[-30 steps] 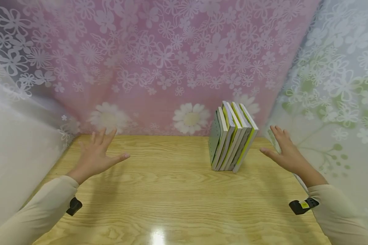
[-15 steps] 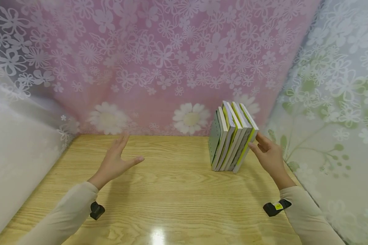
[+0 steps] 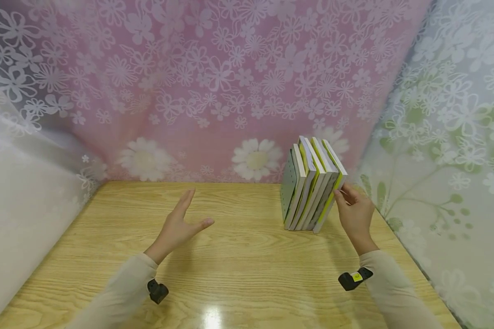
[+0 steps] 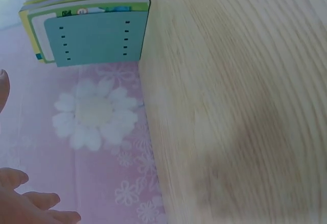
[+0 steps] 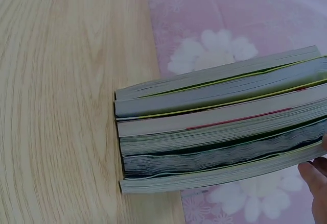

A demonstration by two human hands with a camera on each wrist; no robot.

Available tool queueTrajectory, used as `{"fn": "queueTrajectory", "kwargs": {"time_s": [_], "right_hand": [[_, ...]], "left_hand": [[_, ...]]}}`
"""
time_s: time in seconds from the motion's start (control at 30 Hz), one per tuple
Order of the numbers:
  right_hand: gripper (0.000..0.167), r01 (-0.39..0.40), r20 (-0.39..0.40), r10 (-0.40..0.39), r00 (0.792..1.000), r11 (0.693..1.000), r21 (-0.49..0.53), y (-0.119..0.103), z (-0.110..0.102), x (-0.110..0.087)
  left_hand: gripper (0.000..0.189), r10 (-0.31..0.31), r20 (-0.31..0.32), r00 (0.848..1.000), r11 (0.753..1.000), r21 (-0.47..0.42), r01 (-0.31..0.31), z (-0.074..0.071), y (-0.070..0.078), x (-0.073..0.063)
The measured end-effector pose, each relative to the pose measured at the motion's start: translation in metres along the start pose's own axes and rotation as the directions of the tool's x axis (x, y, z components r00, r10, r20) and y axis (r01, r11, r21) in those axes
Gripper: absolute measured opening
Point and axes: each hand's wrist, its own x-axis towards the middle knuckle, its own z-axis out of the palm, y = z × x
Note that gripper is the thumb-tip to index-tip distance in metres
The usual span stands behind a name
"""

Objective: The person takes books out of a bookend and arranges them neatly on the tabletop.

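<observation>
Several books (image 3: 313,196) stand in a row on the wooden table, leaning a little to the right. A green bookend (image 3: 289,189) with small slots covers the row's left side; the left wrist view shows its flat plate (image 4: 94,39). My right hand (image 3: 356,219) pinches the outermost right book (image 3: 323,214), thumb on its near edge and fingers round its outer cover. In the right wrist view, the fingertips (image 5: 312,175) touch that book near the frame's edge. My left hand (image 3: 176,232) hovers over the table left of the row, fingers straight, thumb spread, holding nothing.
The wooden table (image 3: 238,269) runs up to a pink flowered curtain (image 3: 214,100) at the back. A pale flowered curtain (image 3: 448,151) borders the right side, and a whitish one (image 3: 20,210) the left. Black wrist cameras (image 3: 355,278) sit on both sleeves.
My right hand has moved left from beside the books and taken hold of the outermost one. My left hand has moved right and nearer to me. The row of books stands almost unchanged.
</observation>
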Motion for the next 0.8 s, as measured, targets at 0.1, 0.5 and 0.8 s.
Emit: {"fn": "queueTrajectory", "kwargs": {"time_s": [0.1, 0.5, 0.8], "right_hand": [[0.032, 0.022, -0.020, -0.021, 1.000, 1.000, 0.006, 0.001, 0.002, -0.001], [0.026, 0.024, -0.069, -0.023, 0.997, 1.000, 0.007, -0.009, -0.002, -0.012], [0.038, -0.007, -0.017, 0.007, 1.000, 1.000, 0.000, -0.007, -0.001, -0.021]], "left_hand": [[0.103, -0.001, 0.002, 1.000, 0.999, -0.037, 0.001, 0.008, 0.002, 0.000], [0.101, -0.026, 0.038, 0.999, 0.992, -0.121, 0.031, 0.032, 0.003, 0.000], [0.100, -0.022, 0.064, 0.998, 0.988, -0.151, 0.032, 0.045, 0.010, 0.002]]}}
